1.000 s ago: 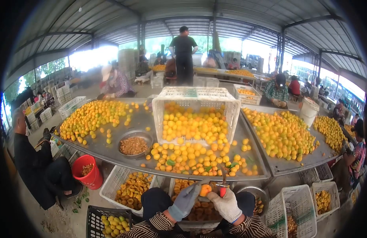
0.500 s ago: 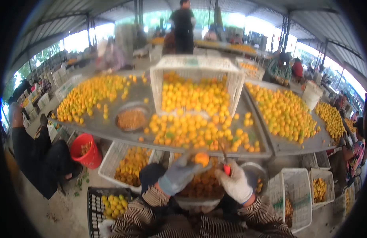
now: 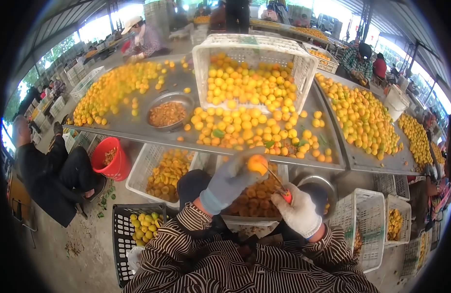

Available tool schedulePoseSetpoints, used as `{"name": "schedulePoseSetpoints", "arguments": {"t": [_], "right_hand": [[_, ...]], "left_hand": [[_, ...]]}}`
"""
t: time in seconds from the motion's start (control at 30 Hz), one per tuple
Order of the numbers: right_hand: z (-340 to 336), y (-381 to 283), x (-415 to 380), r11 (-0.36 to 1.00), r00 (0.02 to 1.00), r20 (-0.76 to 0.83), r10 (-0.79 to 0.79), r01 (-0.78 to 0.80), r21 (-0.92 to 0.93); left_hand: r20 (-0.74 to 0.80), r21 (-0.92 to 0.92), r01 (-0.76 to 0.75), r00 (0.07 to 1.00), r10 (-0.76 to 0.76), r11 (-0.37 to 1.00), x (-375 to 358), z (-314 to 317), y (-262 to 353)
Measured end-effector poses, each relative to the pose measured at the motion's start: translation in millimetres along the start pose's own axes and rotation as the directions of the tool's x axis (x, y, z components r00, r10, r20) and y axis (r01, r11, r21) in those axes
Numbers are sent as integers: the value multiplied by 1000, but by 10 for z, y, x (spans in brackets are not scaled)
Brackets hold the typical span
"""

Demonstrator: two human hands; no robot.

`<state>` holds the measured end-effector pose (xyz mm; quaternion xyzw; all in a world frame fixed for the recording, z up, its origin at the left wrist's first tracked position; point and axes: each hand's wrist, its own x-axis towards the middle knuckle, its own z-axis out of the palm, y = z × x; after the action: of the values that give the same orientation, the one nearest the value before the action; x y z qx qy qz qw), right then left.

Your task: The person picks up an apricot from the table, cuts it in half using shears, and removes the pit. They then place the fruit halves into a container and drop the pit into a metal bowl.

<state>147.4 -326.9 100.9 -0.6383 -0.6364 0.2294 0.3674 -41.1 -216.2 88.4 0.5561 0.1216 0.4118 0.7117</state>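
Observation:
My left hand (image 3: 226, 184), in a grey-blue glove, is closed around an orange-yellow apricot (image 3: 257, 164). In a white glove, my right hand (image 3: 300, 213) grips a knife (image 3: 287, 196) by its red handle. The thin blade slants up and left, its tip right at the fruit's lower side. Beneath both hands stands a crate of cut apricots (image 3: 252, 209), partly covered by hands and sleeves. Just beyond them, whole apricots (image 3: 254, 129) spread over the metal table (image 3: 152, 131) from a white crate (image 3: 306, 78) tipped on its side.
A metal bowl (image 3: 186, 108) of brown pits sits on the table. Below are a red bucket (image 3: 119, 163), a white crate (image 3: 133, 181) of cut fruit, a black crate (image 3: 119, 244) and a metal basin (image 3: 328, 183). A person (image 3: 45, 166) sits at left; others work beyond.
The view has tipped downward. My right hand has brought the blade from upright, apart from the fruit, to slanting against it. My left hand still holds the apricot.

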Motion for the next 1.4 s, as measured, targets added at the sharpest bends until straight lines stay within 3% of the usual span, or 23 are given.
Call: {"name": "schedulePoseSetpoints", "arguments": {"t": [0.33, 0.4, 0.53, 0.57, 0.6, 0.63, 0.7, 0.8, 0.87, 0.9, 0.93, 0.97, 1.0, 1.03, 1.07, 1.13, 1.17, 1.2, 1.23, 1.27, 1.33, 1.4], "right_hand": [[65, -15, -18, 998, 999, -28, 21, -22, -52], [98, 17, 2, 983, 998, -41, -47, 39, -178], [206, 105, 15, 994, 999, -40, -37, 32, -108], [268, 125, 11, 998, 999, -54, 1, -5, -61], [332, 143, -3, 999, 997, -66, 42, -43, -12], [386, 158, -15, 999, 997, -67, 46, -47, -10], [444, 193, -20, 999, 991, -129, 35, -39, -32], [419, 280, -28, 998, 988, -155, -1, -9, -62], [418, 320, -30, 993, 981, -191, -38, 15, -117], [346, 298, -48, 989, 979, -184, -86, 61, -133], [300, 277, -66, 983, 974, -191, -124, 94, -160], [320, 459, -22, 910, 956, -56, -289, 256, -327], [308, 477, -62, 922, 958, -59, -281, 252, -293], [276, 392, -65, 962, 986, -55, -155, 138, -237], [251, 328, -66, 987, 999, -34, -34, 28, -158], [288, 304, -77, 997, 1000, -29, -10, 7, -81], [230, 227, -100, 995, 993, 71, 94, -92, -26], [226, 201, -129, 995, 993, 64, 96, -94, -27], [244, 161, -86, 992, 991, 51, 123, -123, -5], [277, 169, -118, 989, 989, 40, 145, -146, 15], [313, 233, -139, 993, 993, -11, 119, -120, -1], [299, 250, -159, 991, 991, 13, 131, -131, -16]], "left_hand": [[-46, 248, -62, 996, 76, 967, -31, -2, 52], [28, 551, -110, 993, 114, 827, -44, -42, 74], [43, 605, -197, 976, 216, 772, -31, -35, -59], [-32, 313, -137, 987, 155, 940, -31, 9, -113], [-83, -18, -72, 994, 70, 997, -32, 46, -165], [-82, -18, -67, 995, 66, 998, -20, 73, -217], [-39, -511, 10, 999, -35, 860, 24, 104, -313], [2, -475, 2, 1000, -1, 880, 50, 51, -381], [-132, -371, 31, 988, -85, 928, 8, -68, -443], [-227, 321, 155, 970, -83, 934, -61, -52, -216], [2, 628, -86, 994, 109, 773, -43, 5, -14], [-77, 696, -61, 984, 159, 715, -50, -39, -99], [-12, 667, -139, 980, 197, 732, -19, -102, -173], [-50, 769, -119, 968, 245, 628, -55, -318, -382], [-40, 437, -53, 996, 78, 898, 50, -18, -127], [-7, 366, -112, 992, 124, 924, 67, 128, -243], [-105, 120, -103, 988, 116, 987, 59, 223, -306], [-204, -131, -108, 976, 80, 985, 45, 279, -366], [-166, -352, -47, 986, -13, 935, 94, 261, -400], [-162, -356, -48, 987, -10, 933, 77, 267, -441], [-49, -612, 78, 989, -136, 787, 88, 289, -478], [-99, -544, 75, 983, -153, 836, 85, 293, -485]]}}
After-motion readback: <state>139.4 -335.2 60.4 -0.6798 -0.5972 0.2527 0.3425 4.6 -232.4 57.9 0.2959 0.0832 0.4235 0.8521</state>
